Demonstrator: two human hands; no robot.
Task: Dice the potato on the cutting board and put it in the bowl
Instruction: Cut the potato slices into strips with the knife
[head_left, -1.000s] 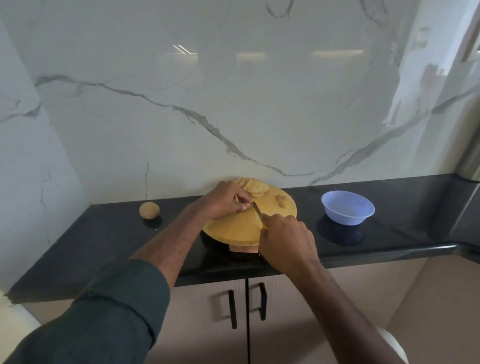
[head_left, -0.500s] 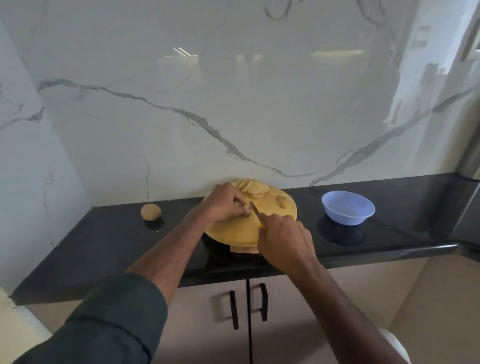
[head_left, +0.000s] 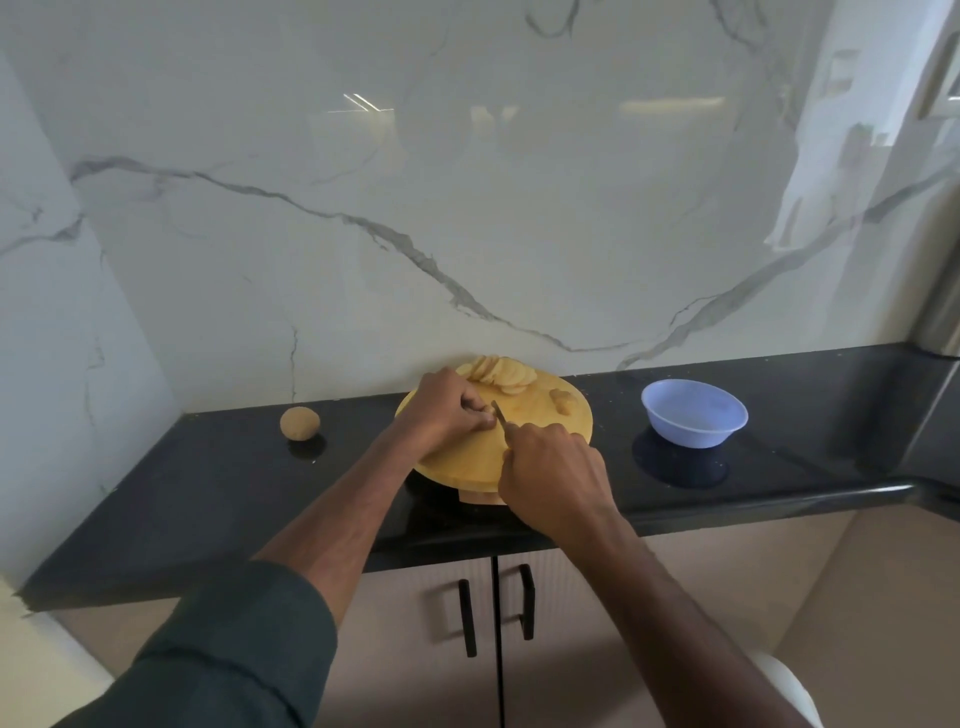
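Your left hand (head_left: 449, 410) pinches a potato piece (head_left: 488, 411) touching the knife (head_left: 500, 414) your right hand (head_left: 553, 475) grips: fingertips risk a cut.

There are no words, numbers, labels or signs to read anywhere here. The wall, the desk, the bowl and the cupboard doors all look plain, with no writing on them.

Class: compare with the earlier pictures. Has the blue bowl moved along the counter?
No. The blue bowl sits where it did, right of the cutting board.
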